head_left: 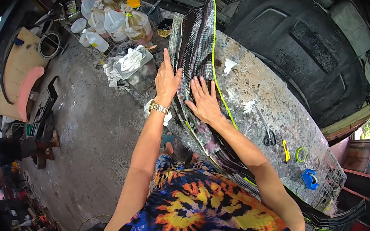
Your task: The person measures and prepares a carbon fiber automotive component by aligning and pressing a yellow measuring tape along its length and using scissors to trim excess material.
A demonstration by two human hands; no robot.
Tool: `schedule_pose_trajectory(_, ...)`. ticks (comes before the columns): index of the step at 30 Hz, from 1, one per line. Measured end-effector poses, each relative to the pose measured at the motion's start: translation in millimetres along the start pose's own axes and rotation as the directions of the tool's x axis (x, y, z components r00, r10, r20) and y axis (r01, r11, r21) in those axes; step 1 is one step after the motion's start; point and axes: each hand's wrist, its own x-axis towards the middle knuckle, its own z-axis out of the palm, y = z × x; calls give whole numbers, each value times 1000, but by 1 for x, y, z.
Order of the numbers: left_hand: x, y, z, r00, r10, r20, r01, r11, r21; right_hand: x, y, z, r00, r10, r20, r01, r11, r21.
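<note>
A long curved piece covered in dark woven carbon-fibre fabric [199,35], with bright green tape along its edge, lies along the near left side of a worn, stained workbench [261,87]. My left hand [167,79], wearing a metal watch, is at the piece's left edge, fingers extended; whether its thumb touches the fabric is unclear. My right hand [203,99] lies spread flat on the fabric. On the bench to the right are scissors [268,136], a yellow utility knife [286,150], a green tape roll [300,154] and a blue tape dispenser [310,179].
Several plastic jugs [113,25] and white rags [131,61] sit at upper left. A dark hood panel [294,41] stands beyond the bench. Boards and panels [21,69] lean at far left, where another person's leg [35,144] shows on the concrete floor [80,149].
</note>
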Motion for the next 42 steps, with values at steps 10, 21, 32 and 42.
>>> schedule_pose_trajectory(10,-1,0,-6,997,-41,69,45,997,-55,-18,-9,13,999,-13,31,12,999,40)
schedule_pose_trajectory(21,-28,1,9,992,-109,64,117,982,-149,-19,-12,11,999,-14,44,12,998,58)
schedule_pose_trajectory(32,-31,4,8,994,-103,45,109,982,-154,-5,-7,1,994,82,-70,-76,994,82)
schedule_pose_trajectory(42,-27,-1,9,989,-122,86,138,968,-210,-10,-10,7,1000,-11,-29,11,1000,-2)
